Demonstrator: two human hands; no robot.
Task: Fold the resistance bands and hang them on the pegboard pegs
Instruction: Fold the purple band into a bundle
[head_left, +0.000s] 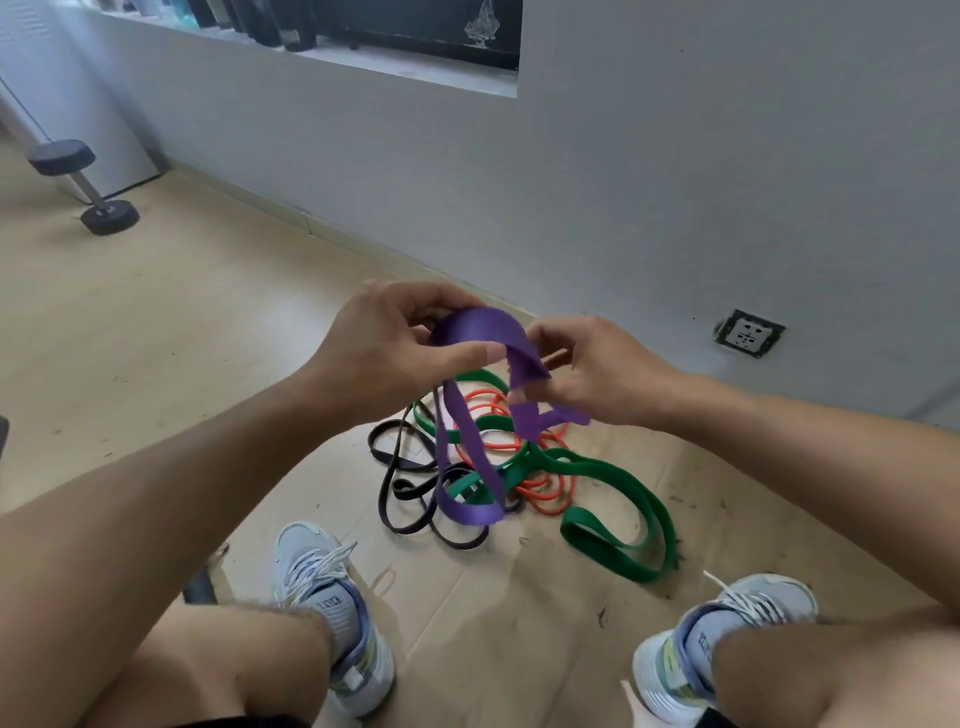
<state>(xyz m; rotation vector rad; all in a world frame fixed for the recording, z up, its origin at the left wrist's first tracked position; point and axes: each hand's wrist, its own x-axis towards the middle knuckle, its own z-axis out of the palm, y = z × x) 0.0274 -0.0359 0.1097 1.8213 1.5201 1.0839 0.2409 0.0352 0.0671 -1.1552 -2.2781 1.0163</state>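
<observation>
Two hands are holding one purple band (470, 441) above a heap of bands on the floor. The left hand (395, 348) is pinching the top of its flat, matte loop between thumb and curled fingers; the right hand (597, 369) is gripping the other side of the arch with its fingers bent, blurred at the tips. The rest of the purple strap is hanging down in a long, twisted ribbon, its lower fold touching the heap. Below, a wide green band (623, 525) is lying in broad flat loops, a thin orange band (540, 467) is coiling in rounder, cord-like rings, and a narrow black band (410, 493) is curling at the left; all are tangling together on a sheet of brown cardboard (519, 623). Pale mesh shoes (332, 597) with white laces are standing on either side, and the tongue labels are carrying small print too blurred to read. A dumbbell (83, 187) with round black ends and a metal bar is resting by the grey wall, well apart.
</observation>
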